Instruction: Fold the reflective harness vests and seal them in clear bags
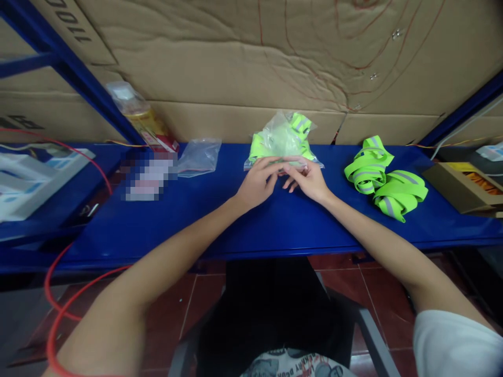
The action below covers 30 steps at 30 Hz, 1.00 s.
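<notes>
Forearms (pixel 188 238) cross the front edge of the worktop (pixel 291 230); left hand (pixel 257 183) and right hand (pixel 310 180), fingers bent, meet at a clear bag of straps (pixel 278 137) near the back edge; pinch unclear.

Near the back edge of the bench (pixel 275 225), the filled bag (pixel 280 133) lies between the bottle (pixel 143 120) at left and strap bundles (pixel 365 165) at right.

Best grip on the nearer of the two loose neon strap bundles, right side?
Probably across the folded middle of the nearer bundle, from above and the near side: the farther bundle crowds its far-left side, and its loops look loose, so lifting by one end might unravel it.
</notes>
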Each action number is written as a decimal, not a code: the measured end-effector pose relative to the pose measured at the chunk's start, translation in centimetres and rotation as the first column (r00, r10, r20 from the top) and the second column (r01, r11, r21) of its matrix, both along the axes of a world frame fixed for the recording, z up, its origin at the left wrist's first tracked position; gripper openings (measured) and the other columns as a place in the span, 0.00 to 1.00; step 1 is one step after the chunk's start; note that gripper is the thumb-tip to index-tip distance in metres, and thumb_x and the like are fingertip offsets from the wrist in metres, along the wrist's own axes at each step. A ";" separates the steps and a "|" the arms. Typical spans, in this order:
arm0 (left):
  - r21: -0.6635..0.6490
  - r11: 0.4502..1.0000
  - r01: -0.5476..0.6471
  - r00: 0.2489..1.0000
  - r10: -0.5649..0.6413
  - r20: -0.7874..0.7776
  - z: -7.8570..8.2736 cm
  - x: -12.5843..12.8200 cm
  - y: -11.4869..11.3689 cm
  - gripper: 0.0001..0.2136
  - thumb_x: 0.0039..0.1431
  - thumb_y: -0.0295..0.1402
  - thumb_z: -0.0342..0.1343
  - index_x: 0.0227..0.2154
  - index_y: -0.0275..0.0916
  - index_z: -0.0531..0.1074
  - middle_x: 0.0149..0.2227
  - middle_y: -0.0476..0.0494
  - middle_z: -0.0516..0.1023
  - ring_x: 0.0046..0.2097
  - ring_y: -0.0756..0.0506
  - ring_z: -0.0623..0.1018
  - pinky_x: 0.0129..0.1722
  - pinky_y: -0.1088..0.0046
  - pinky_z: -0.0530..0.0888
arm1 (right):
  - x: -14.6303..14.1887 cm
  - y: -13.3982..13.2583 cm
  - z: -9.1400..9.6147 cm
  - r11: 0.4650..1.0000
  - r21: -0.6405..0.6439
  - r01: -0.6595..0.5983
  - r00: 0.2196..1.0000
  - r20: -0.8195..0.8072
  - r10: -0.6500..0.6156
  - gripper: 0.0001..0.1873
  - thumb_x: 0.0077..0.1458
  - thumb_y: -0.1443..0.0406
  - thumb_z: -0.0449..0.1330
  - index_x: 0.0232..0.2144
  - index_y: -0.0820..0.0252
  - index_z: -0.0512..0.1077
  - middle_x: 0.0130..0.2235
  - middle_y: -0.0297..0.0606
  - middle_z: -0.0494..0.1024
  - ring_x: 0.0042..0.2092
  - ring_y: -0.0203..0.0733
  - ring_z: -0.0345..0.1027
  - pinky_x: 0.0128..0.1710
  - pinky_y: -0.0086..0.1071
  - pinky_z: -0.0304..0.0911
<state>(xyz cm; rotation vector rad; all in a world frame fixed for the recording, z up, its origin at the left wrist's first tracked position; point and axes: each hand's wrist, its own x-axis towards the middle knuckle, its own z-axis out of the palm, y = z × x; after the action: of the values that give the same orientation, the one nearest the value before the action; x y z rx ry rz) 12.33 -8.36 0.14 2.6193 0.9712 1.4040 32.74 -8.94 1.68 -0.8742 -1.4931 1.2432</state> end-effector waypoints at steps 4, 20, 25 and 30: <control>0.013 0.999 -0.040 0.993 0.038 0.111 0.1 -0.6 0.4 0.12 0.73 0.28 0.56 0.51 0.40 0.83 0.48 0.39 0.82 0.49 0.44 0.82 0.50 0.65 0.80 | 0.4 0.3 -0.1 0.998 0.049 0.035 0.999 0.023 -0.036 0.36 0.51 0.45 0.78 0.53 0.60 0.77 0.35 0.39 0.87 0.27 0.39 0.79 0.23 0.31 0.74; -0.174 0.981 -0.087 0.954 0.132 0.270 1.1 -1.7 0.6 0.16 0.72 0.34 0.55 0.59 0.43 0.66 0.51 0.40 0.80 0.41 0.47 0.83 0.41 0.71 0.79 | 0.6 0.3 -0.7 0.839 0.469 0.276 0.920 0.123 -0.372 0.19 0.54 0.66 0.64 0.47 0.49 0.65 0.22 0.18 0.63 0.21 0.35 0.57 0.25 0.32 0.60; -0.236 0.965 0.115 0.963 -0.050 0.264 -0.6 -1.4 1.3 0.32 0.73 0.45 0.58 0.73 0.45 0.54 0.63 0.33 0.76 0.57 0.39 0.83 0.52 0.63 0.82 | 0.7 -0.9 0.4 0.646 0.762 0.040 0.888 0.269 -0.372 0.12 0.61 0.61 0.66 0.47 0.51 0.73 0.45 0.38 0.82 0.46 0.47 0.78 0.42 0.41 0.77; -0.271 0.958 0.095 0.926 0.015 0.378 -2.6 -0.5 2.5 0.29 0.75 0.56 0.52 0.70 0.47 0.62 0.68 0.35 0.73 0.63 0.37 0.80 0.63 0.57 0.77 | 1.6 -0.6 1.8 0.584 0.802 -0.122 0.833 0.403 -0.379 0.22 0.69 0.49 0.61 0.59 0.49 0.76 0.67 0.46 0.77 0.68 0.58 0.72 0.68 0.57 0.67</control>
<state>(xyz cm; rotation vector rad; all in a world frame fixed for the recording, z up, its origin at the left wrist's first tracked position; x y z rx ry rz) 11.82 -5.86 -2.47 2.0516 0.9722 1.5453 34.36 -9.57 3.51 -0.6826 -2.1264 0.0474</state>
